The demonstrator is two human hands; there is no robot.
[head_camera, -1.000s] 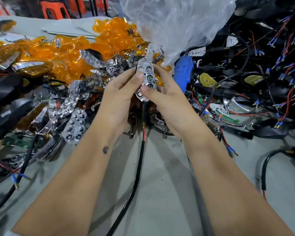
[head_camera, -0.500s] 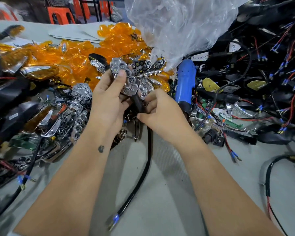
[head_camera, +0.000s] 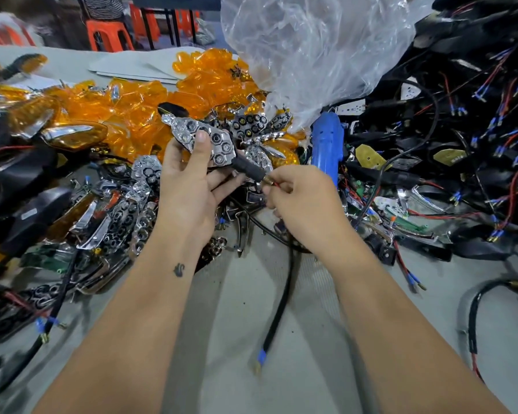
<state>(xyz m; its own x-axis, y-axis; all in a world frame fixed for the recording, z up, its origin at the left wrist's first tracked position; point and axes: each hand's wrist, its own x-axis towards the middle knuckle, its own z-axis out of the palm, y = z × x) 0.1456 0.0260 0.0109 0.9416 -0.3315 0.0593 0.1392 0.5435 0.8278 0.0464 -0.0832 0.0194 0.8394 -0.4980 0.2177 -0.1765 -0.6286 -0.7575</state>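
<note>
Pinching: your right hand point(head_camera: 302, 201) nips the red wire point(head_camera: 277, 185) just past the brass tip point(head_camera: 266, 182) of the black stem point(head_camera: 247, 168). Your left hand point(head_camera: 189, 186) grasps the reflector point(head_camera: 214, 144), thumb flat on its chrome face, fingers curled beneath. The stem juts from the reflector's lower end. Both are held above the table point(head_camera: 237, 383), in front of the orange lenses point(head_camera: 138, 115). A black cable point(head_camera: 277, 309) runs from under your right hand down across the table. Blue tool point(head_camera: 325, 144) lies just right of the hands, below the plastic bag point(head_camera: 311, 55). Sticker point(head_camera: 27, 215) on the black housing at left: print too small to read.
</note>
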